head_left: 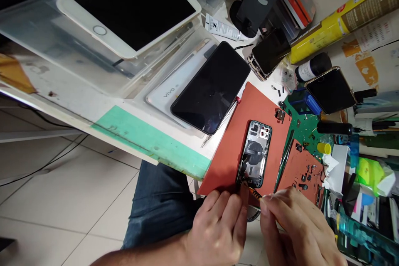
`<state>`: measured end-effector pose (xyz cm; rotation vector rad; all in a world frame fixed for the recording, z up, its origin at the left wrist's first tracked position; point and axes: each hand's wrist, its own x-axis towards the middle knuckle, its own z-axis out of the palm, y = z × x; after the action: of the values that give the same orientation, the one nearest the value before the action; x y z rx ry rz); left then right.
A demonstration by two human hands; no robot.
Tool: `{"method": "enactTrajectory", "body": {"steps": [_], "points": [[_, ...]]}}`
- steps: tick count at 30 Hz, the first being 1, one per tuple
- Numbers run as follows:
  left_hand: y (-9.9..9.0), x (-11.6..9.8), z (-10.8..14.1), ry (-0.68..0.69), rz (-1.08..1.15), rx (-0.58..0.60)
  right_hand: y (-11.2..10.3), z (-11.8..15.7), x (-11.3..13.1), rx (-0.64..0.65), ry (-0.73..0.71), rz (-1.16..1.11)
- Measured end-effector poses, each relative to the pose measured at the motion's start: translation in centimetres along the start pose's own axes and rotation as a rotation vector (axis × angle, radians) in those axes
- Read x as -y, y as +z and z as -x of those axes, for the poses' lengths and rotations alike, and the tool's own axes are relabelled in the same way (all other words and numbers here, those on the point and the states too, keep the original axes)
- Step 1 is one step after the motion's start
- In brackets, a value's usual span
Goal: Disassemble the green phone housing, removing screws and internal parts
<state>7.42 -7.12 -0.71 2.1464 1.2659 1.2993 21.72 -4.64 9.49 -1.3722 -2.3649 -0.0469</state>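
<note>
Open phone housing [254, 154] flat on mat [229, 156]; orange-black tool [256, 194] tilted.

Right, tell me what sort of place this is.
Likely a phone-repair workshop: an opened, dark-rimmed metal phone housing lies on a flat reddish-brown mat, with small black loose parts nearby.

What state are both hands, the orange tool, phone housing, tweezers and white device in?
Phone housing: open, inside facing up
Orange tool: held, pointed at housing
Right hand: gripping orange tool
Left hand: at housing's near end, grip unclear
Tweezers: lying unheld
White device: screen dark
</note>
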Motion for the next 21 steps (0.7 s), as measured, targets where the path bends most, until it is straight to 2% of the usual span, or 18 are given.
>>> {"method": "enactTrajectory", "body": {"steps": [4, 7, 11, 14, 18, 21], "points": [[0.1, -0.1, 0.0, -0.009, 0.004, -0.004, -0.4, -0.2, 0.1, 0.098, -0.035, -0.006], [0.0, -0.1, 0.0, -0.004, 0.001, -0.004, -0.6, 0.1, 0.3, 0.07, 0.016, -0.007], [0.0, -0.1, 0.0, -0.006, 0.007, -0.004, -0.7, 0.6, 0.2, 0.116, 0.003, 0.022], [0.0, -0.1, 0.1, -0.006, 0.002, 0.007, -0.5, 0.7, -0.2, 0.084, -0.005, -0.011], [0.1, 0.0, 0.1, 0.003, -0.016, -0.011, -0.4, 0.9, -0.5, 0.107, -0.06, -0.026], [0.0, 0.0, 0.0, 0.023, -0.035, -0.02, -0.2, 0.7, -0.6, 0.052, -0.05, -0.029]]}}
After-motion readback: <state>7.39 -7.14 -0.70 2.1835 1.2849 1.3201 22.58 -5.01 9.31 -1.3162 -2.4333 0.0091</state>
